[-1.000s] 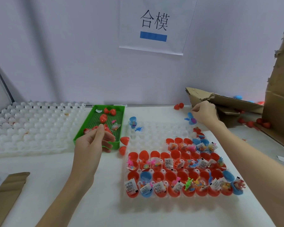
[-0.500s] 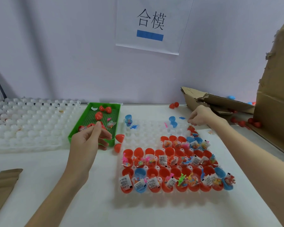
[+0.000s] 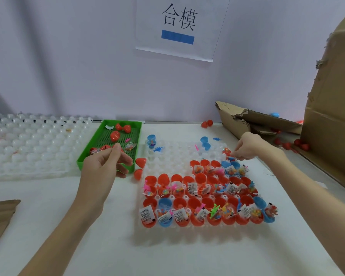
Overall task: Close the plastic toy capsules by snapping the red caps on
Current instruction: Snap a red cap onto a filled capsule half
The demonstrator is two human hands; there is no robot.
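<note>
Open red and blue capsule halves [image 3: 202, 198], stuffed with toys and leaflets, fill the clear tray's [image 3: 173, 158] near rows. The right hand [image 3: 247, 146] pinches something small at its far right corner; the left hand [image 3: 106, 164] hovers loosely curled, holding nothing, beside the green tray [image 3: 100, 142] holding red caps [image 3: 115, 135].

Green tray [image 3: 82, 162] w/ dotted mesh floor is seen; red caps [image 3: 115, 135] inside it. Clear-white holder grid [image 3: 179, 156] right of tray is filled w/ red capsule halves [image 3: 200, 178], a few blue ones [image 3: 165, 204]. White bumpy trays [image 3: 28, 148] left of tray. Brown cardboard [image 3: 237, 120] far right of tray; white sign [image 3: 177, 26] w/ black characters, blue bar behind.
</note>
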